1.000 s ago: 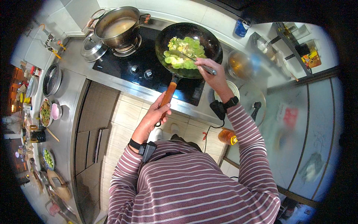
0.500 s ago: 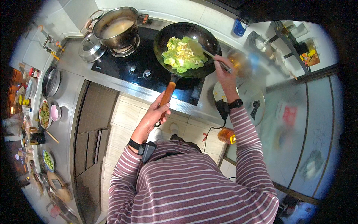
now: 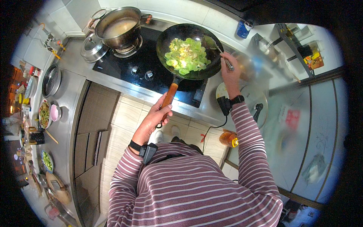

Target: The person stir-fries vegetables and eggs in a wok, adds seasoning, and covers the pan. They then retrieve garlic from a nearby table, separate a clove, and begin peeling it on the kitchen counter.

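A dark wok (image 3: pixel 172 34) sits over the right side of the black gas hob. My left hand (image 3: pixel 157 115) is closed round its wooden handle (image 3: pixel 169 96). Inside the wok lies a heap of sliced green vegetable with pale yellow bits (image 3: pixel 188 55). My right hand (image 3: pixel 230 73) grips the metal handle of a spatula (image 3: pixel 218 47). The spatula's blade rests against the wok's upper right inner wall, apart from the main heap.
A two-handled pot (image 3: pixel 120 32) of cloudy liquid stands on the left burner, beside a steel lid (image 3: pixel 93 48). At right are a plate (image 3: pixel 222 90) and a glass lid (image 3: pixel 261 106). An oil bottle (image 3: pixel 228 139) stands low by my right forearm. Dishes line the left counter (image 3: pixel 68 90).
My right hand has drawn the spatula right and back, off the food and up to the wok's right wall. My left hand keeps its hold on the handle.
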### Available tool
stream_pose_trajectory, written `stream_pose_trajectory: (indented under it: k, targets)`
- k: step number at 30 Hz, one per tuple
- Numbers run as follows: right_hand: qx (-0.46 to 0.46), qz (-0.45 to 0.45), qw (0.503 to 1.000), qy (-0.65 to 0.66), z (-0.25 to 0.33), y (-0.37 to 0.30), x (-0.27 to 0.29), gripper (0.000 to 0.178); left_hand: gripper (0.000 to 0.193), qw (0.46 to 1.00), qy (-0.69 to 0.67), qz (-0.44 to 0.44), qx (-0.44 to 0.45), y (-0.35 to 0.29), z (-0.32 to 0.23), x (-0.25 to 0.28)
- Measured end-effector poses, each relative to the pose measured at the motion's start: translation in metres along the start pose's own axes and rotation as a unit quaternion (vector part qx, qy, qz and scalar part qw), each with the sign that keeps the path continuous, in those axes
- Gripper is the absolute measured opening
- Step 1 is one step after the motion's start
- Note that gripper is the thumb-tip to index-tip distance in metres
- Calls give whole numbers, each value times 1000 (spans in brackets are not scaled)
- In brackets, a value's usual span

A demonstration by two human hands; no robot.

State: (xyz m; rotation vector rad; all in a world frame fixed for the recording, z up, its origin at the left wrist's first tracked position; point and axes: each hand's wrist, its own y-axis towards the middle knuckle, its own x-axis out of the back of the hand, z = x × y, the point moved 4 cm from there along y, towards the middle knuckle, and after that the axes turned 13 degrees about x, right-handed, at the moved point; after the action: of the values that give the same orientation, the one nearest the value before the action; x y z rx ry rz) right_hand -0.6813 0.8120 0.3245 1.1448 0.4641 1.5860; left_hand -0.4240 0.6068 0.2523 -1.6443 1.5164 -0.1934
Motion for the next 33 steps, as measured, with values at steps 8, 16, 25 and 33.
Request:
stream_pose_trajectory:
  k: [8, 16, 25, 33]
  targets:
    - [32, -14, 999, 35, -7, 6, -15, 18, 70, 999, 34, -9, -14, 0, -1, 0]
    - [5, 52, 997, 57, -5, 16, -36, 19, 75, 998, 48, -20, -23, 1, 1, 2]
    - [-218, -230, 908, 273, 12, -30, 41, 16, 75, 999, 46, -22, -15, 4, 1, 5]
    - [-414, -458, 732, 288, 8, -201, 141, 29, 69, 999, 48, -20, -15, 1, -3, 1]
